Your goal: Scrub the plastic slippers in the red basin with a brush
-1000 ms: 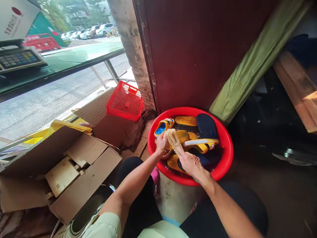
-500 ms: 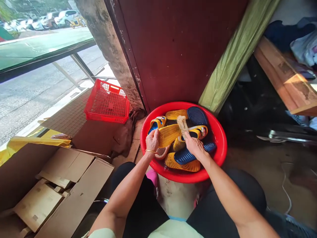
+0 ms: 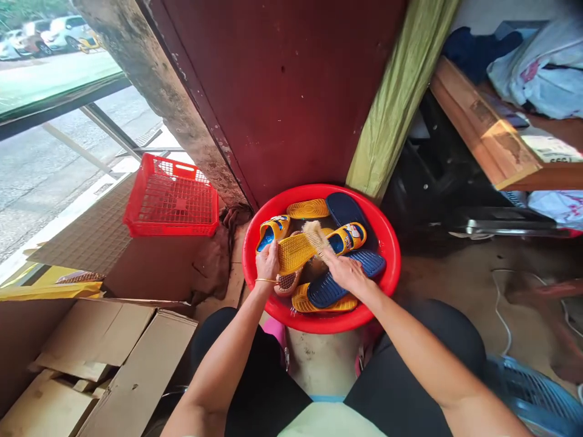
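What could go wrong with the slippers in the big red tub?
The upside-down yellow slipper might slip away, because the left hand holds only one end. The brush in the right hand could bump the yellow-and-blue slipper close beside it.

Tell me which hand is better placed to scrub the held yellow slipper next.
Probably the right hand: it holds the brush close to the yellow slipper, which occupies the left hand.
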Motion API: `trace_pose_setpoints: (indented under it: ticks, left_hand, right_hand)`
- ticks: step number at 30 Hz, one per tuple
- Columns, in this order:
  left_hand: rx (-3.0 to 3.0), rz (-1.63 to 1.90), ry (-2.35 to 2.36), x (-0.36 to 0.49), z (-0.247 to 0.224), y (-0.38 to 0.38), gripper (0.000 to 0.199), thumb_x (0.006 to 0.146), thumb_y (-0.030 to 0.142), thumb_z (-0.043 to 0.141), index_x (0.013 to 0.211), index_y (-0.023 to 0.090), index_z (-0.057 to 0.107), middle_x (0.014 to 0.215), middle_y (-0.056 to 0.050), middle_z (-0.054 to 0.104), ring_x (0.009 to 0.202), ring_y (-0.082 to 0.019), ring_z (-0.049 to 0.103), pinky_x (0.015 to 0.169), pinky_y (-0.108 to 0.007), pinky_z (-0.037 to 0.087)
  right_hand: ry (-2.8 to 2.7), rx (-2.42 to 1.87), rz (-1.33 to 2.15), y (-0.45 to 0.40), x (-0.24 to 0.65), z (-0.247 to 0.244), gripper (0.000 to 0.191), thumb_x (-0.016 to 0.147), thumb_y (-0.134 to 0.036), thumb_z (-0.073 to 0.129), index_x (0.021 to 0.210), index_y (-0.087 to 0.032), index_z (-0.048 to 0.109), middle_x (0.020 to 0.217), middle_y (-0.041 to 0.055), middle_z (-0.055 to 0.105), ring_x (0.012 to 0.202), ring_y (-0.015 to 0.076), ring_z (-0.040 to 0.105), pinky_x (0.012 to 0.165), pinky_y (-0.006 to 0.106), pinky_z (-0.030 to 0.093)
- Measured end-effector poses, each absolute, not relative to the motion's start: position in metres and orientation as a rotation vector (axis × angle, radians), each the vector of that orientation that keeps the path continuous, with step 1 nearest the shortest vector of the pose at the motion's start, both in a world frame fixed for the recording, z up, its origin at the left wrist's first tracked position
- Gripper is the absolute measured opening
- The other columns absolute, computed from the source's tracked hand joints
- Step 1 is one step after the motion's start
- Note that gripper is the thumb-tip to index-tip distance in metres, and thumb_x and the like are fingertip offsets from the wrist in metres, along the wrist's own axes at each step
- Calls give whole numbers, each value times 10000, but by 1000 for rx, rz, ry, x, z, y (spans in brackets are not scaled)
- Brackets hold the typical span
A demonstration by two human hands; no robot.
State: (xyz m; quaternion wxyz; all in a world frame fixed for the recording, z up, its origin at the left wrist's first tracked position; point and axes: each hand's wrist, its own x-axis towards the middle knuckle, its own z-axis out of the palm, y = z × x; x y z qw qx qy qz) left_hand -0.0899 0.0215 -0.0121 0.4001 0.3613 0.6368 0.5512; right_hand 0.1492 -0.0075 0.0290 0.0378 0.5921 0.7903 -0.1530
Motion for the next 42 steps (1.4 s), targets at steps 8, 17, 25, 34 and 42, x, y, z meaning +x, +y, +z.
trace_pose_setpoints:
  ticks: [8,17,25,34,42]
  left_hand:
    - [524,1248,1317,-87,5,33,351,767,466,740,877,135,697,763,-56,722,756,-196,701,677,-272,548]
    - [351,1022,1117,-84,24,37,347,826,356,705,1069,109,687,844,-101,756,776,-240,742,717,-327,607]
    - [466,1070,1015,-86,24,44,453,850,615,599,893,169,670,749,-50,689,633,-161,645,602,-279,538]
    - [448,1360,876,-34,-9,39,381,693,373,811,979,188,641,924,-9,706,910,-174,676,851,-287,523]
    - [231,1157,742,-31,10,33,613,838,682,580,1138,160,692,1004,-95,765,1025,-298,705,954,-428,555]
  right_hand:
    - [2843,1926,-346,1,166,25,982,892,-313,652,1624,-197,8,1513,228,431,1239,370,579,954,453,539]
    - [3164,1716,-374,10,186,22,942,888,-274,648,1625,-272,62,1542,120,451,1328,314,525,981,427,553]
    - [2989,2113,-1161,0,171,10,853,838,-365,692,1580,-250,286,1304,111,662,1061,279,689,855,382,586]
    - [1885,2134,-2793,-7,139,10,1048,717,-520,744,1561,-186,220,549,-105,575,377,122,520,364,207,411]
    - [1916,2145,-2737,-3,133,20,1023,721,-548,729,1550,-198,242,672,-72,632,414,127,569,374,224,427]
